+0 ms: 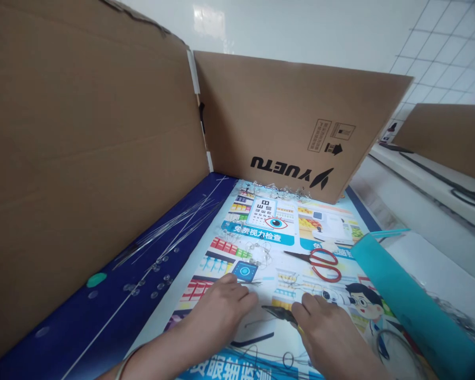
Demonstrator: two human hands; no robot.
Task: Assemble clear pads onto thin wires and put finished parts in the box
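Two tall sheets of brown cardboard (pixel 83 158) stand around the work, one filling the left of the frame and a second (pixel 293 121), printed YUETU, across the back, with a white tiled wall (pixel 439 63) behind. A glossy printed poster (pixel 269 232) with a dark blue border (pixel 103 316) lies flat below them, its near edge cut off at the bottom. A teal plastic folder (pixel 415 301) sits at lower right, running out of the frame. Red-handled scissors (pixel 320 264) lie on the poster just above the hands. The left hand (pixel 221 311) rests flat on the poster, fingers close together, holding nothing visible. The right hand (pixel 324 332) curls narrowly over black-tipped pliers (pixel 279 314), which lie between the hands, their handles mostly hidden beneath the fingers. Thin wires (pixel 170 221) and small clear beads (pixel 150 279) lie on the blue border, too fine to make out exactly.
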